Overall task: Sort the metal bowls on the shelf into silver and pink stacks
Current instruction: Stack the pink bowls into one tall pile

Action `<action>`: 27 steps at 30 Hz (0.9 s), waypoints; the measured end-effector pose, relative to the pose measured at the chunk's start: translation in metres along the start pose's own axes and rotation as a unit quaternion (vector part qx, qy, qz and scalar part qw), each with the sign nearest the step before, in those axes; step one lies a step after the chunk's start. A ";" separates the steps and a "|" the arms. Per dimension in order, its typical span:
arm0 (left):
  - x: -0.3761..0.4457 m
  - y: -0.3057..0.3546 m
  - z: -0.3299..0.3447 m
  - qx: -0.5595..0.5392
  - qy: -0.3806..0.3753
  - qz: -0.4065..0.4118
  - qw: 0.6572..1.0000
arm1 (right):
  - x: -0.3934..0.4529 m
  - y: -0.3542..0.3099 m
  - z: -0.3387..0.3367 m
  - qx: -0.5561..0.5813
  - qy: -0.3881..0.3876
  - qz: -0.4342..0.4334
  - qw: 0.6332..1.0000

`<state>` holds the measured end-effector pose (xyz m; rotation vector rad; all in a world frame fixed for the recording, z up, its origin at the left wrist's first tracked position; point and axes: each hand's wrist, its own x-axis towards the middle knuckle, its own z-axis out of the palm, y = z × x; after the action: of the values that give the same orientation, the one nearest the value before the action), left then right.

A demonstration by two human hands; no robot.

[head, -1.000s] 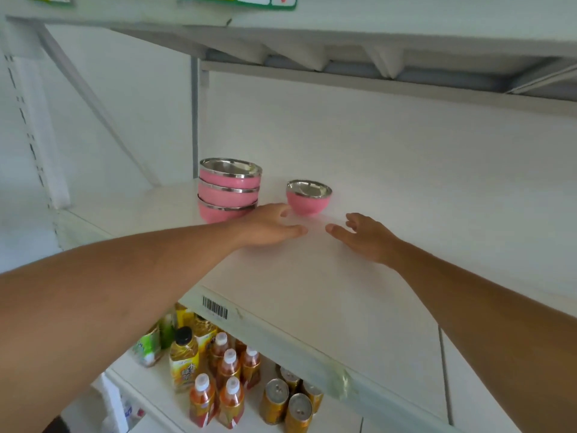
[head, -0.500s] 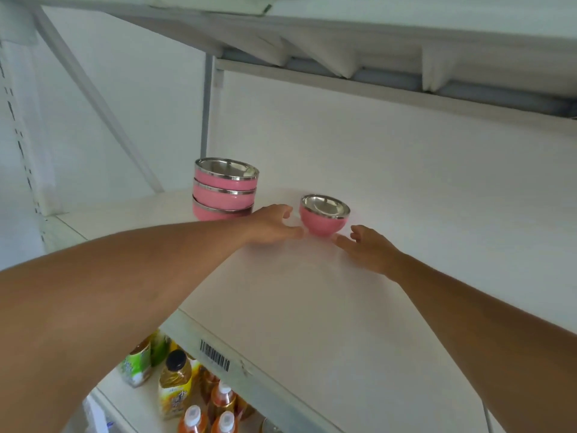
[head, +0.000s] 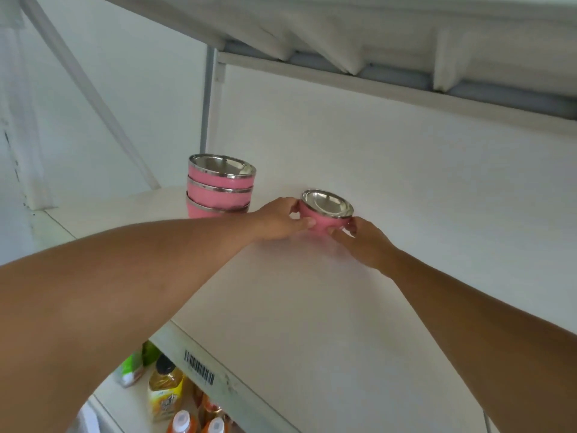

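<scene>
1 head-worn wide-angle view, looking forward and slightly down along both outstretched forearms onto a white shelf [head: 312,323] at about chest height, close up. Underside of the shelf above along the top edge; lower shelf with bottles [head: 165,392] at bottom left.

Lowest pink metal bowl [head: 199,210] of three-bowl stack, centre left: base hidden behind left forearm [head: 131,276]. Single pink steel-lined bowl [head: 321,221]: lower sides covered by fingers of both hands. Drink bottles [head: 165,392] at bottom left cut by frame edge, labels unreadable.
</scene>
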<state>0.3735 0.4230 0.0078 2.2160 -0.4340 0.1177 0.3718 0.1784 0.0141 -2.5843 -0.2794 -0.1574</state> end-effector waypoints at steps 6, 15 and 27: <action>-0.019 0.052 -0.037 0.081 0.038 0.005 0.996 | -0.020 -0.041 -0.050 -0.015 0.015 -0.051 0.998; -0.061 0.112 -0.120 0.159 0.082 -0.022 0.984 | -0.037 -0.116 -0.094 0.027 0.034 -0.097 0.994; -0.122 0.077 -0.186 0.146 0.102 -0.083 0.980 | -0.021 -0.198 -0.040 0.059 -0.011 -0.128 0.990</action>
<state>0.2447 0.5546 0.1538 2.4856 -0.1225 0.3354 0.3036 0.3202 0.1433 -2.4264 -0.6114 -0.1976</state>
